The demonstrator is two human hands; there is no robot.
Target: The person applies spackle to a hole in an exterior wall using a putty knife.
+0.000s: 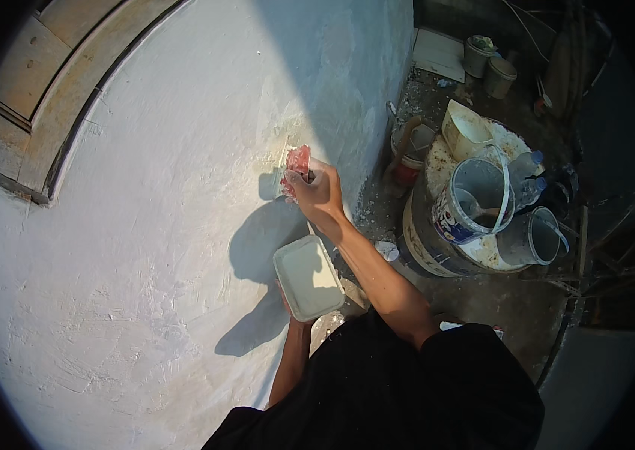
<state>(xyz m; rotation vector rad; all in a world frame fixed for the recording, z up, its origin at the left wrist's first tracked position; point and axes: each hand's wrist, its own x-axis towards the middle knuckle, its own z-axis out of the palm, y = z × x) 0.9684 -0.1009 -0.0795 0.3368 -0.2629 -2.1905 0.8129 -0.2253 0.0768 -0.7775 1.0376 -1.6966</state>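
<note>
My right hand (321,196) is closed around a red putty scraper (298,160), its face smeared with white. The scraper is up against the white-coated wall (182,210), at a patch of rougher, yellowish surface. Lower down, my left hand (299,325) supports a pale rectangular plastic tub (308,277) from beneath; most of its fingers are hidden behind the tub. Smooth off-white paste lies inside the tub, partly in shadow. Shadows of my arm and the tub fall on the wall to the left.
On the right a splattered drum (422,244) carries a white bucket (483,199) with a handled tool inside, a grey bucket (539,238), a cut-open container (466,124) and plastic bottles (529,187). Behind it stands another bucket (411,146). A wooden frame (47,112) borders the wall, upper left.
</note>
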